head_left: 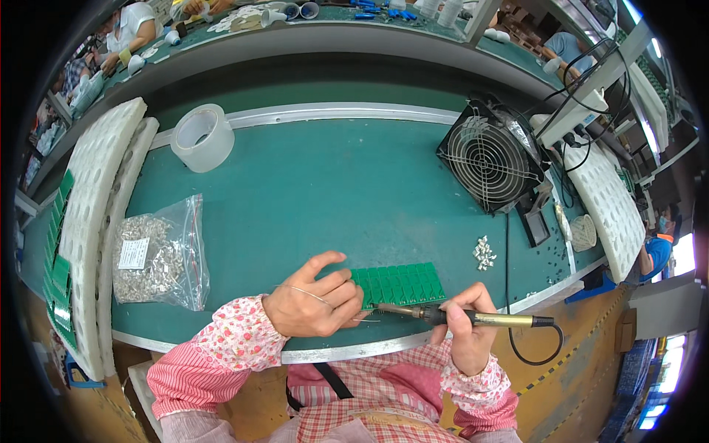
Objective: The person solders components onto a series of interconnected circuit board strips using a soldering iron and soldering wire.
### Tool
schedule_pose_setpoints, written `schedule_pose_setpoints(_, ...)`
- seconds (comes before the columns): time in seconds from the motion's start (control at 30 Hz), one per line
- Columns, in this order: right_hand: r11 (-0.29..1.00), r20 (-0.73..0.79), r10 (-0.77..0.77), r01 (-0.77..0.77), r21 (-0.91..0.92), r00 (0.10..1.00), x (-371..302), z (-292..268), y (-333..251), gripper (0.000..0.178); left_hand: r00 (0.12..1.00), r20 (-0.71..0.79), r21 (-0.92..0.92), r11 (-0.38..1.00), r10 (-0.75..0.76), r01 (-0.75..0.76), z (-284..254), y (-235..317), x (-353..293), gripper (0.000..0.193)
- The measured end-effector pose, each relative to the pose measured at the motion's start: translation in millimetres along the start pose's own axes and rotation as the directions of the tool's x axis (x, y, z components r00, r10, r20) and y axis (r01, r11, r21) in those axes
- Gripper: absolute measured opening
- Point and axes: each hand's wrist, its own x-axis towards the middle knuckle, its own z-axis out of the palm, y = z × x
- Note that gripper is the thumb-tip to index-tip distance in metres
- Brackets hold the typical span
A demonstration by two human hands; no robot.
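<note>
A green circuit board panel [399, 283], divided into several small boards, lies near the front edge of the table. My right hand [470, 325] grips a soldering iron [502, 319], whose tip points left and meets the panel's near edge. At the panel's left end my left hand [316, 299] is closed, its index finger bent outward. Thin solder wire [306, 294] runs across the back of that hand, and a strand shows by its fingertips. The exact pinch is hidden behind the fingers.
A bag of small metal parts [159, 258] and a clear tape roll [201, 138] are at left, beside foam trays [100, 214] with green boards [60, 280]. A black fan [487, 155], small white parts [484, 253] and the iron's cord [548, 354] are at right. Co-workers sit beyond.
</note>
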Motion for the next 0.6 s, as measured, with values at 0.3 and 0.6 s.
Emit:
schedule_pose_setpoints(0.3,0.895,-0.143,-0.409,0.365,-0.257,0.901,-4,-28,25,0.014,1.0,-0.015,-0.017,1.0,0.001,-0.001,1,0,0,0.029)
schedule_pose_setpoints(0.6,0.653,-0.007,-0.504,0.375,-0.658,0.864,10,-26,36,0.033,0.961,-0.059,-0.227,0.941,-0.269,0.249,1,-6,7,0.022)
